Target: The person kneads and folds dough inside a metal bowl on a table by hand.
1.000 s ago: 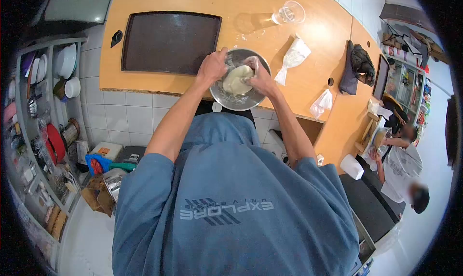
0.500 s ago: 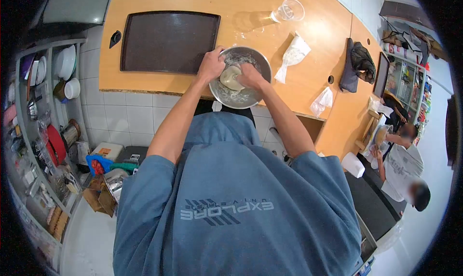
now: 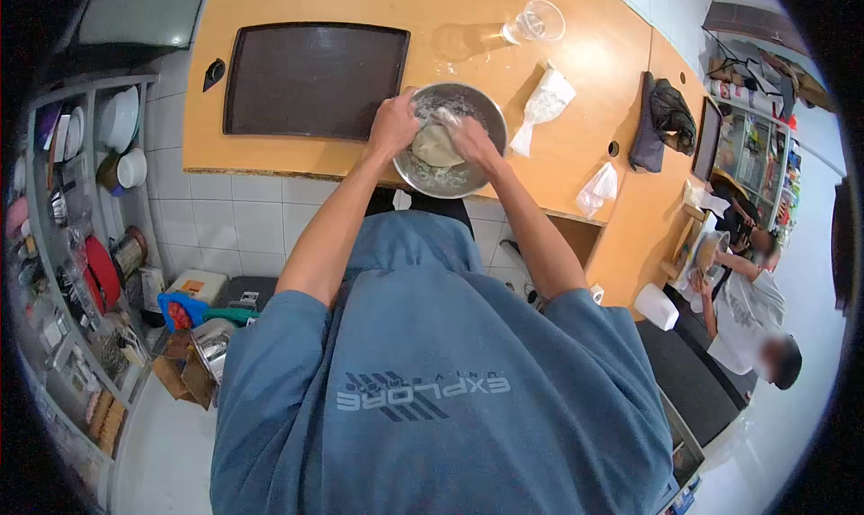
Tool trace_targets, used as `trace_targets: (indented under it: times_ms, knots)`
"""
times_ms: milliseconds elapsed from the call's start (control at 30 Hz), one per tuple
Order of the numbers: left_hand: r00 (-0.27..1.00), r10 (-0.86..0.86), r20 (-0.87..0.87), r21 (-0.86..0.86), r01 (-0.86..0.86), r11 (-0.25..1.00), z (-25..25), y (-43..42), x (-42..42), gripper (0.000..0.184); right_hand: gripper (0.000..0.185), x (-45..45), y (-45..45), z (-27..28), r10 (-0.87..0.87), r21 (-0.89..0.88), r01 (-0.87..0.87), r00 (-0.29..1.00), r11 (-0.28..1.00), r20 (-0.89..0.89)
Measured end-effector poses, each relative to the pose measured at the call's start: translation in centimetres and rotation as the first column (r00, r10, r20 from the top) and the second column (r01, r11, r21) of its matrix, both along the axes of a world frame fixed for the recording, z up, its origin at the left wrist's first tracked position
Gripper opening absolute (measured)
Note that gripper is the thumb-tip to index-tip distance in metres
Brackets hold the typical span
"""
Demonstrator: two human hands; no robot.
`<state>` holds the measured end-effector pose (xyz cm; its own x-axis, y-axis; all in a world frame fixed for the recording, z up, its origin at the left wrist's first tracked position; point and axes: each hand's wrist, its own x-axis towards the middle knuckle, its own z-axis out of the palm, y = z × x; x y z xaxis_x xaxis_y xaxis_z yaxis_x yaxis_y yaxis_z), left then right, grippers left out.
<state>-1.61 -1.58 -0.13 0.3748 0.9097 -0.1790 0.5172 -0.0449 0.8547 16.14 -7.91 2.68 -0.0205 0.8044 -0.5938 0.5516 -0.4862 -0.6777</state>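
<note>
A steel mixing bowl [image 3: 449,188] juts over the front edge of the wooden table, with pale smears of flour or batter on its inner wall. Inside it lies a round lump of pale dough [image 3: 436,148]. My left hand [image 3: 393,125] is closed around the bowl's left rim. My right hand [image 3: 472,141] reaches into the bowl at the dough's far right edge. Its whitened fingers are stretched out and slightly blurred; whether they touch the dough is hard to tell.
A dark baking tray [image 3: 315,79] lies left of the bowl. To the right are a clear plastic cup [image 3: 541,20], a white powder bag [image 3: 547,98], a smaller plastic bag [image 3: 598,189] and dark cloth [image 3: 670,119]. People work at far right [image 3: 751,308]. Shelves [image 3: 90,245] stand left.
My right hand has shifted from pressing on the dough to its far edge, and more of the dough shows. My left hand has stayed on the rim.
</note>
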Motion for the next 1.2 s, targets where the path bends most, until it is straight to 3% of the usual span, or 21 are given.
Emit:
trace_targets:
  times_ms: [67,167,200,333,533,633,733,833,933,1033,1067,1167,1200]
  knots:
    - [1.0,-0.006,-0.002,-0.005,0.006,1.0,0.3,0.1,-0.1,0.027,0.046,-0.3,-0.1,-3.5,-0.105,0.122,0.088,0.985,0.989,0.139]
    - [1.0,-0.018,-0.012,0.005,0.018,1.0,-0.5,0.1,0.1,0.025,0.038,-2.7,-0.5,-4.5,-0.025,0.111,-0.026,0.902,0.993,0.431]
    - [1.0,-0.023,-0.017,0.012,0.023,1.0,-0.8,0.1,0.1,0.025,0.035,-4.1,-0.8,-4.3,-0.11,0.266,-0.019,0.879,0.964,0.463]
    - [0.998,-0.049,-0.042,-0.031,0.047,0.998,0.5,0.3,0.3,0.024,0.031,-5.9,-2.4,-4.2,-0.221,0.521,-0.151,0.781,0.84,0.583]
    - [0.998,-0.04,-0.052,0.008,0.04,0.999,0.0,0.2,0.2,0.02,0.033,-5.5,-1.5,-5.2,-0.252,0.511,-0.158,0.725,0.845,0.641]
    - [0.996,-0.062,-0.07,0.011,0.063,0.998,0.0,0.5,0.1,0.016,0.033,-5.0,0.3,-4.5,-0.165,0.236,0.017,0.766,0.972,0.622]
    - [0.996,-0.06,-0.07,0.031,0.063,0.998,-0.2,0.4,0.2,0.014,0.036,-5.2,1.0,-5.7,-0.25,0.224,0.135,0.725,0.965,0.642]
    - [0.995,-0.062,-0.074,0.069,0.067,0.995,-0.6,0.5,0.4,0.016,0.047,-4.9,0.5,-6.6,-0.363,0.294,0.229,0.733,0.928,0.575]
    - [0.994,-0.067,-0.087,0.066,0.073,0.995,-0.4,0.2,0.1,0.021,0.062,-3.1,-0.3,-6.7,-0.35,0.297,0.238,0.837,0.925,0.42]
    - [0.991,-0.077,-0.105,0.05,0.082,0.995,0.1,0.2,0.2,0.026,0.071,-0.7,1.1,-3.8,-0.303,0.062,0.297,0.932,0.953,0.2]
    - [0.991,-0.076,-0.111,0.051,0.082,0.995,0.2,0.3,0.3,0.027,0.07,0.2,1.2,-5.7,-0.206,0.047,0.2,0.942,0.979,0.264]
    - [0.989,-0.07,-0.127,0.052,0.077,0.996,0.5,0.2,0.4,0.027,0.069,-0.9,1.9,-3.6,-0.109,0.197,0.034,0.917,0.98,0.384]
    - [0.989,-0.067,-0.134,0.051,0.075,0.996,0.5,0.2,0.3,0.025,0.061,-2.0,2.3,-1.1,-0.091,0.122,0.042,0.896,0.992,0.436]
